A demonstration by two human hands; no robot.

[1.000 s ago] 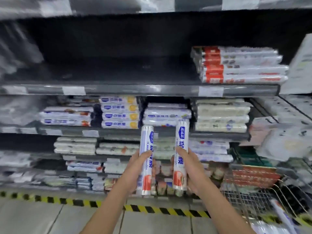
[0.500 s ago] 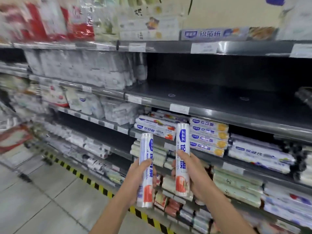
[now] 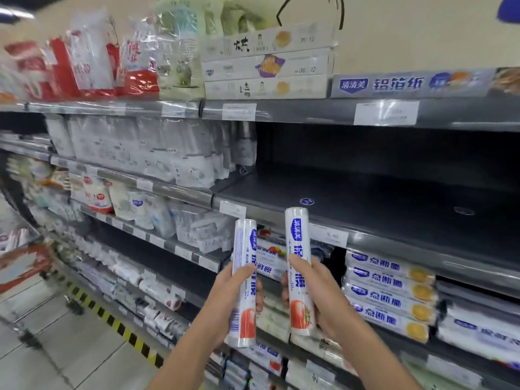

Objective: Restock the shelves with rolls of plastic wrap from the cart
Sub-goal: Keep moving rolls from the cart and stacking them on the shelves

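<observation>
I hold two white rolls of plastic wrap upright in front of the shelving. My left hand [image 3: 229,294] grips the left roll [image 3: 244,249] around its middle; this roll has blue lettering and a red tomato picture near its lower end. My right hand [image 3: 318,291] grips the right roll [image 3: 297,237], which stands a little higher. Just behind the roll tops lies a dark, bare shelf [image 3: 380,204] with a price tag [image 3: 330,235] on its front rail. The cart is out of view.
Boxed foil and wrap [image 3: 267,68] fill the top shelf. Clear bagged goods [image 3: 157,150] crowd the shelves to the left. Below the bare shelf are stacked wrap rolls with orange pictures [image 3: 391,294]. A yellow-black floor stripe [image 3: 112,319] runs along the shelf base.
The view has swung up and to the left, away from the cart, so the bare shelf now sits right behind the rolls. Both hands keep their grip on the rolls.
</observation>
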